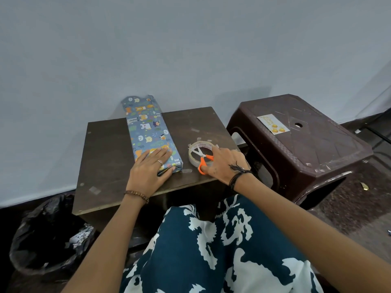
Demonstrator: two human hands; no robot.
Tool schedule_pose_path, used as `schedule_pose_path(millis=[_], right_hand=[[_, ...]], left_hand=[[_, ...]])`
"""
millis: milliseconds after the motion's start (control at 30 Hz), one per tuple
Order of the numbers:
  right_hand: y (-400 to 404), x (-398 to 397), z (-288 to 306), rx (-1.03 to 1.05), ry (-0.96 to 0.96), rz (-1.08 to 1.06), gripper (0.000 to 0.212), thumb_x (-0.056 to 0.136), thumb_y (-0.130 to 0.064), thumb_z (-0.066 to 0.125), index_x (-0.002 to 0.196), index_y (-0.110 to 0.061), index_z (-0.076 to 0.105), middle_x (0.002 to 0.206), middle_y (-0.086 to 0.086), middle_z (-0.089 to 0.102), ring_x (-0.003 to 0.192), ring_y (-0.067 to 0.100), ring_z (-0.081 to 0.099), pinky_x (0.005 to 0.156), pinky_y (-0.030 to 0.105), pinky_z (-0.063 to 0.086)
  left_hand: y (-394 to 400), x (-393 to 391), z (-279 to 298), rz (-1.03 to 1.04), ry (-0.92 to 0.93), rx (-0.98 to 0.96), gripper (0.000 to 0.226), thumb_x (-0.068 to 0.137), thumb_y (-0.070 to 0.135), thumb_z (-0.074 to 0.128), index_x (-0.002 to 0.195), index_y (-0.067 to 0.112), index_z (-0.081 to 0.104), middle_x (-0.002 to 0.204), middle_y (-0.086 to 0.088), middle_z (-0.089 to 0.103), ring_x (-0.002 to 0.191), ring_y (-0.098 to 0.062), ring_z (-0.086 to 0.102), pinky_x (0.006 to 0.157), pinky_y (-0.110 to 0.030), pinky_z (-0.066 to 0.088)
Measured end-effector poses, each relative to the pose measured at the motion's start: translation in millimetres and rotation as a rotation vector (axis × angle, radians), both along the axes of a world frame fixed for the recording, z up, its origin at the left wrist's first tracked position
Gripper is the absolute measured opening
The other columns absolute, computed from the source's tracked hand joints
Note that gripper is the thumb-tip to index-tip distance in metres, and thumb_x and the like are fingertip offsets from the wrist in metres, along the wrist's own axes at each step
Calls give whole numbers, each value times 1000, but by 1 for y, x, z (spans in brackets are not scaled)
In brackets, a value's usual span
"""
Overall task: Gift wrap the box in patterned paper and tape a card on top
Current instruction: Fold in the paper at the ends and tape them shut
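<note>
The wrapped box lies lengthwise on the counter, its far end past the back edge. To its right sits the tape roll with scissors across it. The card lies on the stool further right.

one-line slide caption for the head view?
Left hand presses the wrapped box; right hand reaches the scissors on the tape roll.

We note the box, long and narrow, already covered in blue cartoon-animal paper, lying flat on the table's left half, far end overhanging toward the wall. The card, pale with gold shapes, lies flat on the brown stool, well apart.
</note>
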State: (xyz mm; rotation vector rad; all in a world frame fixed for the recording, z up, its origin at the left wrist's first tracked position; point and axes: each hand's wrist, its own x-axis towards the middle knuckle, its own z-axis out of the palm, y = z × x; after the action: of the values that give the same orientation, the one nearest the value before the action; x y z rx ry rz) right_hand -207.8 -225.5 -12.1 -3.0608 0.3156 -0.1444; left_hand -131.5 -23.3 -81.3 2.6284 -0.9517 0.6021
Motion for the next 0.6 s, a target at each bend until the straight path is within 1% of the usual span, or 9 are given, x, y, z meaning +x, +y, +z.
schedule_pose_path(millis=[133,233,433,600], right_hand=[[3,12,5,-25,44,12,52,84,-54,50,113,-11,53,100,5,65,89,25,60,64,28,35],[3,19,7,-56,79,26,52,85,-54,49,113,-10,55,99,7,64,88,25,60,63,28,36],[7,26,12,-84,100,39,45,87,-50,51,106,-10,58,100,6,64,88,24,60,64,28,38],[11,28,15,-106,135,33,42,89,-47,51,106,-9,60,99,6,65,83,22,58,63,28,39]], left_hand=[[0,1,-2,4,-31,-7,50,85,45,41,118,15,65,119,-2,65,111,-16,62,103,-30,30],[0,1,-2,15,-35,-3,51,85,46,40,119,16,64,120,-1,65,112,-15,61,103,-31,32],[0,2,-3,4,-46,-17,50,86,45,41,119,16,64,120,-1,65,112,-15,61,104,-30,31],[0,1,-4,16,-49,-10,51,86,47,40,118,17,65,120,0,65,112,-14,61,102,-34,38]])
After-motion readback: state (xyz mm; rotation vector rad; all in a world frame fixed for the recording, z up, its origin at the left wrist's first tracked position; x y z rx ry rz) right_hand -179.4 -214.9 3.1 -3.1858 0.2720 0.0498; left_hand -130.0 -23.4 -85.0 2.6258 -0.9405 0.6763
